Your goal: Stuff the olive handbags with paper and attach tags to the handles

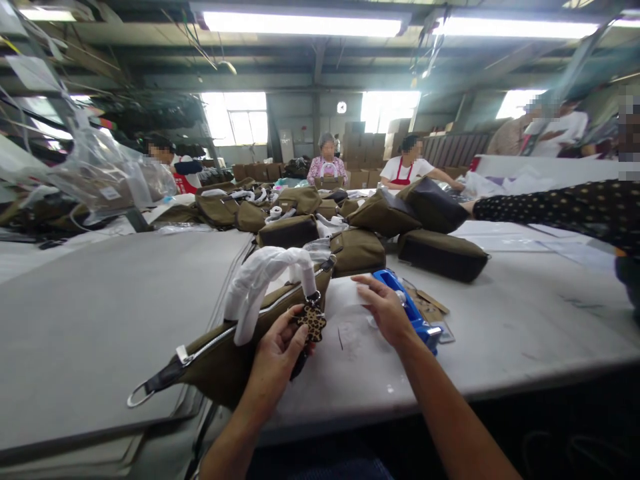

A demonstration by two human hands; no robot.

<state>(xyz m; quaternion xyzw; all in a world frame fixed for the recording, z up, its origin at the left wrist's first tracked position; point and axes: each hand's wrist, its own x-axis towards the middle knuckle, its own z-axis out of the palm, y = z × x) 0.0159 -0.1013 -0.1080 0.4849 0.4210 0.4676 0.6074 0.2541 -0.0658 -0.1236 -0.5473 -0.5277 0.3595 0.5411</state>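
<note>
An olive-green handbag [225, 363] with a silver zip lies in front of me, its upright handles [270, 263] wrapped in white. My left hand [280, 350] pinches a leopard-print flower charm [313, 323] that hangs by the bag's right end. To the right of the bag, my right hand [387, 310] has its fingers on a thin white sheet [343, 298]; part of that sheet is hidden behind the hand. Just beyond this hand stands a blue tape dispenser [413, 310]. Brown card tags [433, 303] lie at its far side.
Several olive bags are heaped across the table [525, 320], including a dark-bottomed bag [443, 255]. From the right, a co-worker's dotted sleeve [550, 207] reaches toward the heap. Other people sit beyond it. Flat grey sheets [100, 320] cover the left side.
</note>
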